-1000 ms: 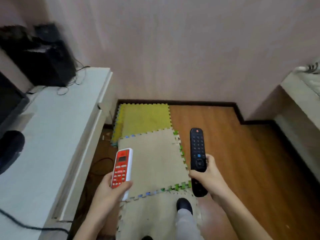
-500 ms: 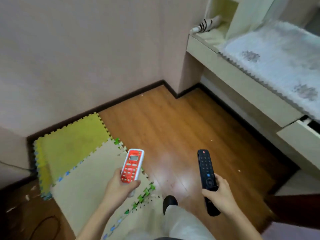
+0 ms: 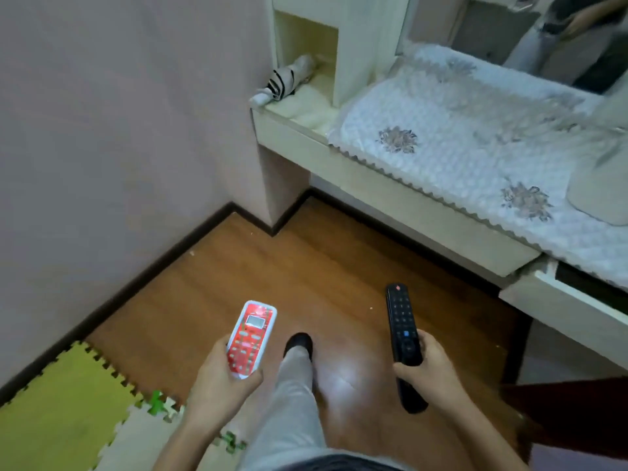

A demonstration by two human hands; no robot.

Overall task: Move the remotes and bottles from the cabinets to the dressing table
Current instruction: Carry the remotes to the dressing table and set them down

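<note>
Wooden floor (image 3: 258, 277) fills the middle of the frame, with a pale pink wall (image 3: 119, 113) at upper left and green and beige foam puzzle mats (image 3: 68, 413) at lower left. At lower centre, the left hand (image 3: 217, 382) has its grip wrapped around a red-faced white remote with a small screen (image 3: 250, 338), buttons facing up. Lower right of centre, the right hand (image 3: 428, 372) grips a long black remote with a red power button (image 3: 402, 338) around its lower half, top end pointing away. Between them, a grey trouser leg and dark shoe (image 3: 299, 345). Across the upper right runs the cream counter (image 3: 390, 195), covered by a white floral padded cloth (image 3: 475, 158); both remotes are well apart from it. A striped folded umbrella (image 3: 285, 79) lies in its upper-left niche.
</note>
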